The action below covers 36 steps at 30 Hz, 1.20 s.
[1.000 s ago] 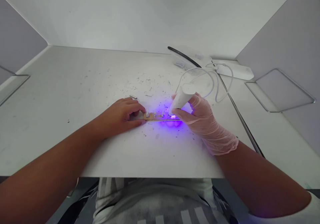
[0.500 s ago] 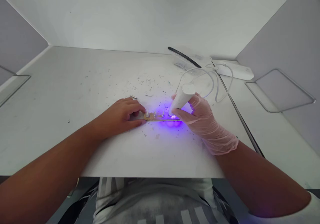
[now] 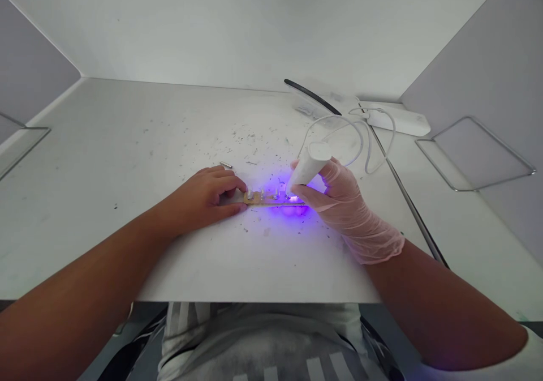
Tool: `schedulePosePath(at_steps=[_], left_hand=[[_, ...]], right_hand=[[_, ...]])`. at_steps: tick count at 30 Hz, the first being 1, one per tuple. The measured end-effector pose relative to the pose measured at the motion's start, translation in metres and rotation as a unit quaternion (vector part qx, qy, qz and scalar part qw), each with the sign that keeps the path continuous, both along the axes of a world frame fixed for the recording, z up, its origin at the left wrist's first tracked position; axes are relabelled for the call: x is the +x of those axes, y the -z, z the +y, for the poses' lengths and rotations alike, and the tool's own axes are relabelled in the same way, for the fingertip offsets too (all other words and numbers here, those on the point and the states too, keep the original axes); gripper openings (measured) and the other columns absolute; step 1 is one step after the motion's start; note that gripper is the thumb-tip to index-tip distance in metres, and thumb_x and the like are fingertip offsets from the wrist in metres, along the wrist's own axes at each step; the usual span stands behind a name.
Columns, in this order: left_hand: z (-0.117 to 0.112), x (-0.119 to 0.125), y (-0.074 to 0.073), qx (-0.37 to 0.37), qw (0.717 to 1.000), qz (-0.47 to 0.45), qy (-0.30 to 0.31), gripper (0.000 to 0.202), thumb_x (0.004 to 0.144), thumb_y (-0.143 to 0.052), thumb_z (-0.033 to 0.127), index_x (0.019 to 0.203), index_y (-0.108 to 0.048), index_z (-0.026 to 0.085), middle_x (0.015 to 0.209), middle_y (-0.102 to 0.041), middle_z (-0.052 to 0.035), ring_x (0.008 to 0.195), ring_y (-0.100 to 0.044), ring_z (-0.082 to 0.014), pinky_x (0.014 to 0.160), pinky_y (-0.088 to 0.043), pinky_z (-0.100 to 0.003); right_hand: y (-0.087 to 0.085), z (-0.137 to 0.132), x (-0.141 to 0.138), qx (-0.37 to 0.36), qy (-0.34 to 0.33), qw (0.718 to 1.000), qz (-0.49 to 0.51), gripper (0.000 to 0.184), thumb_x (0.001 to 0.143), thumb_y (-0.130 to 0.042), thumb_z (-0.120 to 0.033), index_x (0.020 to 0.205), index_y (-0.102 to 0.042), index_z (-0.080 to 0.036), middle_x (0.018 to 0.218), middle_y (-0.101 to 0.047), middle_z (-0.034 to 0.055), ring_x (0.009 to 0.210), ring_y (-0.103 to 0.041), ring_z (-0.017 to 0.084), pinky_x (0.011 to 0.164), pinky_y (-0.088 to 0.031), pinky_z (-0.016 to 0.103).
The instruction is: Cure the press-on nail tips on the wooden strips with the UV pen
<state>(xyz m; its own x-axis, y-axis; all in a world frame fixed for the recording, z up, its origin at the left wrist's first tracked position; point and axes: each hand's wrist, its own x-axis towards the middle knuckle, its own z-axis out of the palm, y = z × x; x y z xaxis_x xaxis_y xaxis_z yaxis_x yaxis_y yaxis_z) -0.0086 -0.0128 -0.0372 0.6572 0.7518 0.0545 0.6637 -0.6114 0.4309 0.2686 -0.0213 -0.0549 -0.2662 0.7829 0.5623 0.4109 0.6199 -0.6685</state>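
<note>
Left hand (image 3: 203, 195): bare, palm down on the white bench (image 3: 127, 160), forearm coming in from the lower left. Fingers lie flat and together, tips pressing the left end of a thin tan strip (image 3: 271, 201); they pin it rather than wrap it.

Right hand (image 3: 335, 200): in a thin pale glove, forearm coming in from the lower right, wrist resting near the bench. Fingers are curled shut around a white pen-shaped lamp (image 3: 307, 167), held like a pencil, tilted with its top leaning away and to the right. Its tip sits just above the right part of the strip and throws a violet glow (image 3: 288, 205) over that end and the bench beside it.

Strip: flat on the bench, between the two hands, near the front middle. A few small clear pieces stand along it; detail too small to tell.

A white cord (image 3: 360, 137) runs from the lamp's top in a loop to a white box (image 3: 399, 120) at the back right. A dark-edged flat thing (image 3: 311, 95) lies just beside that box. Small dark specks (image 3: 250, 137) are scattered behind the hands.
</note>
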Motion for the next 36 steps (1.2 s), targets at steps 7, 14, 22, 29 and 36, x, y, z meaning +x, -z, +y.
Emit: schedulePosePath(at_steps=[7,14,22,29,36], left_hand=[[0.0008,0.0003,0.0005,0.000,1.000,-0.003,0.003,0.027,0.089,-0.062,0.044,0.100,-0.069,0.020,0.075,-0.060,-0.0018,0.079,-0.054,-0.0187,0.070,-0.042,-0.031],[-0.0004,0.0018,-0.0018,0.000,1.000,-0.004,0.003,0.025,0.089,-0.062,0.042,0.099,-0.069,0.020,0.075,-0.060,-0.0020,0.078,-0.054,-0.0188,0.070,-0.042,-0.031],[0.0001,0.0012,-0.0015,0.005,1.000,-0.010,0.007,0.026,0.089,-0.062,0.043,0.098,-0.069,0.020,0.074,-0.060,-0.0017,0.078,-0.054,-0.0185,0.070,-0.042,-0.031],[-0.0015,0.0024,-0.0029,-0.007,1.000,-0.006,-0.003,0.024,0.088,-0.061,0.041,0.097,-0.068,0.020,0.076,-0.061,-0.0020,0.082,-0.055,-0.0196,0.073,-0.043,-0.032],[-0.0016,0.0014,-0.0009,-0.011,1.000,-0.007,-0.005,0.023,0.088,-0.060,0.040,0.097,-0.067,0.020,0.077,-0.060,-0.0023,0.082,-0.054,-0.0197,0.073,-0.042,-0.032]], right_hand=[[-0.0006,0.0003,-0.0001,0.004,-0.004,1.000,0.007,0.014,0.081,-0.069,-0.029,0.094,-0.065,-0.026,0.079,-0.064,-0.0008,0.077,-0.059,0.019,0.069,-0.049,0.036],[-0.0009,0.0002,-0.0007,0.000,-0.001,1.000,0.003,0.016,0.080,-0.069,-0.028,0.095,-0.064,-0.026,0.079,-0.063,-0.0008,0.077,-0.059,0.019,0.069,-0.050,0.036],[0.0002,-0.0002,0.0010,-0.005,-0.001,1.000,0.000,0.015,0.081,-0.069,-0.027,0.095,-0.064,-0.027,0.080,-0.063,-0.0006,0.078,-0.059,0.019,0.070,-0.049,0.036],[-0.0032,-0.0012,-0.0014,-0.021,0.000,1.000,-0.005,0.014,0.079,-0.067,-0.028,0.092,-0.063,-0.026,0.084,-0.065,0.0006,0.078,-0.056,0.019,0.070,-0.048,0.038],[-0.0035,-0.0014,-0.0021,-0.034,0.011,0.999,-0.003,0.013,0.076,-0.066,-0.026,0.089,-0.063,-0.026,0.084,-0.064,0.0005,0.079,-0.057,0.020,0.071,-0.048,0.039]])
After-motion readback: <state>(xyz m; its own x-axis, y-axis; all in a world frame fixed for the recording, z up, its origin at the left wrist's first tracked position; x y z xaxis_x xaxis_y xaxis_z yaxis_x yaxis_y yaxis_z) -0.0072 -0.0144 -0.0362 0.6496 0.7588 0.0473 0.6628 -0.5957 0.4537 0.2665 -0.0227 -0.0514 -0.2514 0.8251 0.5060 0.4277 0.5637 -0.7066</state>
